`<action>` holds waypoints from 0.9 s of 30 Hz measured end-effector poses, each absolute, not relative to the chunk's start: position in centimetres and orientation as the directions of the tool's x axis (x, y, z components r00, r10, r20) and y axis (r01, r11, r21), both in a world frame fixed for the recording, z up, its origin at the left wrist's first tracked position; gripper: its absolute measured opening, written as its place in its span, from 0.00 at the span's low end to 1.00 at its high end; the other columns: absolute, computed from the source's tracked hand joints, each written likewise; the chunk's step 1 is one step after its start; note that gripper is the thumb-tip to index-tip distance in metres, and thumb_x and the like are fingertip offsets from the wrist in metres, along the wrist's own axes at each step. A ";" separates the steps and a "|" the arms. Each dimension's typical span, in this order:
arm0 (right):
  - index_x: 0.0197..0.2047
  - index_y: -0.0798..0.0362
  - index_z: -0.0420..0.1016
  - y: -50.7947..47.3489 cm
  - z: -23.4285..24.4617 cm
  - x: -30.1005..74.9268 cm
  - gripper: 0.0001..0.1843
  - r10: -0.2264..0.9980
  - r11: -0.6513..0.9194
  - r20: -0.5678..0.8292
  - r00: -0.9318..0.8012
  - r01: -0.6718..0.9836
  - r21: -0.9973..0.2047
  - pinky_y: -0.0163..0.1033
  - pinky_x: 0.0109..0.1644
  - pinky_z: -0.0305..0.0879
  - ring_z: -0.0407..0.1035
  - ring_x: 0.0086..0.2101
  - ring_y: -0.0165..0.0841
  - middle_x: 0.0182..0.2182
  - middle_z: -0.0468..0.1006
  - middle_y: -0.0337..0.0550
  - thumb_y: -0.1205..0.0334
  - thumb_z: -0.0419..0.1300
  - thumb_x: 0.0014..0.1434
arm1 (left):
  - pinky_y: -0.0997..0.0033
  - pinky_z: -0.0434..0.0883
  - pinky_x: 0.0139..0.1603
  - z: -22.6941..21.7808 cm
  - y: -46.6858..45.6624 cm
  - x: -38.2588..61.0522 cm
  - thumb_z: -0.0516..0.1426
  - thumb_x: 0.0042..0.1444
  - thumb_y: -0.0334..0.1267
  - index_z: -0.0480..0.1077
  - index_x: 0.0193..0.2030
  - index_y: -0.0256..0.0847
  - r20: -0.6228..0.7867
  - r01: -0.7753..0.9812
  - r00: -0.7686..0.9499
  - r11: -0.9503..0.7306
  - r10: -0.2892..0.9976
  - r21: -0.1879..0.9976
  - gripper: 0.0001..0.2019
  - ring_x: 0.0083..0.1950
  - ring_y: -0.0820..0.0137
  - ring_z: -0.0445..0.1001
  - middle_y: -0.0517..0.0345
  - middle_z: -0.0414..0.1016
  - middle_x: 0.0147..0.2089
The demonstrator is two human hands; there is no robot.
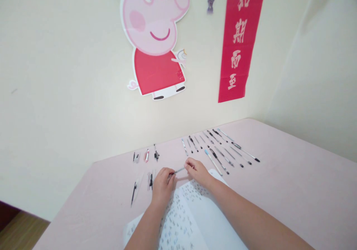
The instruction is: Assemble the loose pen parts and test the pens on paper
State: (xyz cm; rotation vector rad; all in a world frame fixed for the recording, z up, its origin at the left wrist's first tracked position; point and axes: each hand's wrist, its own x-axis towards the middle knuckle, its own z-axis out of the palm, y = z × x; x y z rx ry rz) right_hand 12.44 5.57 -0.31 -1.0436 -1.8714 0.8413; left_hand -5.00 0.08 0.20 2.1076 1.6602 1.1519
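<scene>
Pen is over the counter, short of its far edge, the left hand and right hand each closing a grip on it; loose pens lie toward the far-right corner.

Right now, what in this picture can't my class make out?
In the head view:
Pen-like item: right end hidden by the right hand, left end unclear at the left hand.
Writing on the paper: too small and blurred to read.
Paper: near edge cut off by the frame bottom; forearms cover parts.
Pig cutout: top cut off by the upper edge.
Red banner: top cut off likewise.
</scene>
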 end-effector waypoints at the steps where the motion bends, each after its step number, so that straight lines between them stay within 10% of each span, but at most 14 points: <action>1: 0.26 0.53 0.63 5.6 -0.3 12.5 0.09 0.884 0.439 0.332 -0.329 0.343 -0.830 0.31 0.28 0.51 0.58 0.24 0.27 0.20 0.64 0.33 0.61 0.50 0.57 | 0.65 0.66 0.40 0.2 0.1 -5.0 0.51 0.53 0.32 0.68 0.34 0.40 0.436 0.725 0.055 -0.336 0.898 0.602 0.05 0.39 0.66 0.69 0.55 0.70 0.34; 27: 0.20 0.52 0.56 5.5 -0.3 11.9 0.17 0.930 0.278 0.195 -0.310 0.249 -0.928 0.32 0.24 0.50 0.56 0.20 0.27 0.15 0.59 0.32 0.53 0.48 0.56 | 0.68 0.64 0.37 0.8 -0.2 -4.7 0.51 0.54 0.29 0.68 0.32 0.41 0.502 0.823 0.096 -0.352 0.860 0.445 0.06 0.36 0.68 0.67 0.57 0.68 0.32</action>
